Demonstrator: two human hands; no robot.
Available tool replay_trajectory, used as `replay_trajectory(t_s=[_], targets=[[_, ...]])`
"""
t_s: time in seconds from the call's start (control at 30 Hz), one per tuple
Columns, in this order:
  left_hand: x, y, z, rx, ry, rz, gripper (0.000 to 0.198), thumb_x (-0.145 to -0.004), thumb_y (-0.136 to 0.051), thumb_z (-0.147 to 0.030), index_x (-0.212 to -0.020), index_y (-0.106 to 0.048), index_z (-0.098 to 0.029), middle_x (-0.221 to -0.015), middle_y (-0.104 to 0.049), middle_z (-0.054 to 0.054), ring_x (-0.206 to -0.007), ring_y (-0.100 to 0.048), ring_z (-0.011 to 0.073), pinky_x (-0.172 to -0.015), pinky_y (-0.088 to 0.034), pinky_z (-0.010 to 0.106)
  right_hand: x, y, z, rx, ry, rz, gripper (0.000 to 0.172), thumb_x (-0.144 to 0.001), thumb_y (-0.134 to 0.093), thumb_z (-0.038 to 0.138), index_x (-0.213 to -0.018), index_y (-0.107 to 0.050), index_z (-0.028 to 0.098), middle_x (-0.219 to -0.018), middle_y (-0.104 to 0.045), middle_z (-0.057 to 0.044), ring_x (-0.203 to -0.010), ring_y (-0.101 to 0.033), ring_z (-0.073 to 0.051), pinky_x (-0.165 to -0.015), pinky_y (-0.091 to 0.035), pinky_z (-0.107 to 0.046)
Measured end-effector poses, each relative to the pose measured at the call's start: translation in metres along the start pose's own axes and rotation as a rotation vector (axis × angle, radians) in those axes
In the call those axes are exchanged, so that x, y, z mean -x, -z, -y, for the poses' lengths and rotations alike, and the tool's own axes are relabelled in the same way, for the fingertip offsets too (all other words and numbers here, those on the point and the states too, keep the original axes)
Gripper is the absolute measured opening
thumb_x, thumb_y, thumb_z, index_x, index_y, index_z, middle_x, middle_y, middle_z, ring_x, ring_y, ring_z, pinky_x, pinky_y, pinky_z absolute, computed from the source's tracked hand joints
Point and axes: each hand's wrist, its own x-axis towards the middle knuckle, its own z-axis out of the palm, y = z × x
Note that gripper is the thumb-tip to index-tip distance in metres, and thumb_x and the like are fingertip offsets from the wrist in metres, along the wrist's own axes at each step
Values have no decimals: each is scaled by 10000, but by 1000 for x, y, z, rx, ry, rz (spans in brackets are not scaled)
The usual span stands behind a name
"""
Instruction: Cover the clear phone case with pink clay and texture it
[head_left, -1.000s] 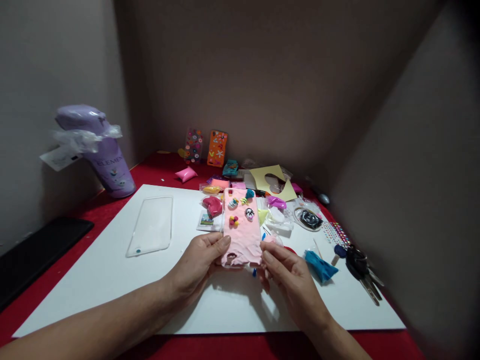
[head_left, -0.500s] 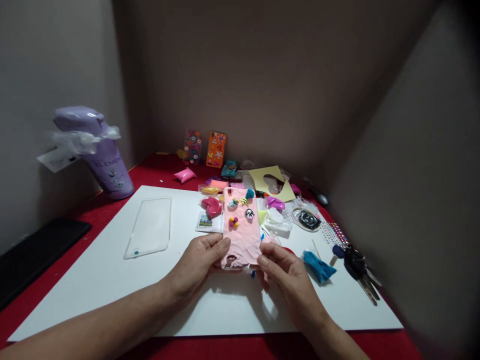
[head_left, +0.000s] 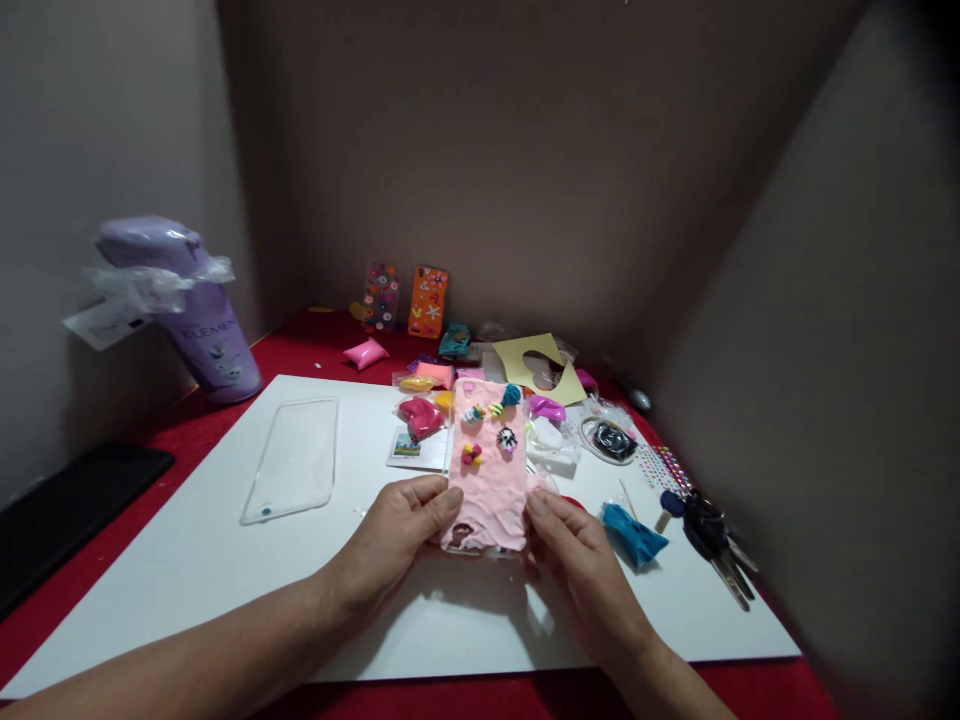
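A phone case (head_left: 491,500) coated in wrinkled pale pink clay is held up above the white board, its decorated face toward me. Small clay figures in blue, yellow, black-and-white and magenta sit on its upper half. My left hand (head_left: 409,520) grips the lower left edge, thumb on the front. On the lower right edge, my right hand (head_left: 574,545) pinches with its thumb in front; its other fingers are mostly hidden. Behind the case lie a red clay packet (head_left: 421,417) and a small picture card (head_left: 407,448).
A clear phone case (head_left: 294,460) lies on the white board (head_left: 187,590). At right are a blue clay packet (head_left: 634,535), keys (head_left: 712,540) and a gem sheet (head_left: 660,468). A purple wrapped bottle (head_left: 214,335) leans at left. An orange decorated case (head_left: 429,302) stands at the back.
The pink case has turned a little to face me more squarely. My right hand has shifted its hold slightly up along the right edge. The view has moved slightly.
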Motion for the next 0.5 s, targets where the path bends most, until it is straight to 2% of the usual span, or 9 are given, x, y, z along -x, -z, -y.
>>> replay_trajectory(t_s=[0.2,0.5], targets=[[0,1,0,-43,17,18,287,-693,-692,-430,-651,-639,-152,-540,-543,2,-594,-507,158,-646,-400,285,-4,2,-4,-14,-31,10,370,-764,-626,472,-616,-462,176,-534,-389,55,-476,-324,-70,-443,-268,-196],[-1,3,1,-50,30,34,284,-709,-682,-420,-669,-639,-142,-582,-560,13,-610,-508,154,-651,-410,284,-1,-4,-1,11,-4,-42,392,-769,-610,489,-604,-437,178,-547,-370,53,-496,-315,-73,-454,-260,-193]])
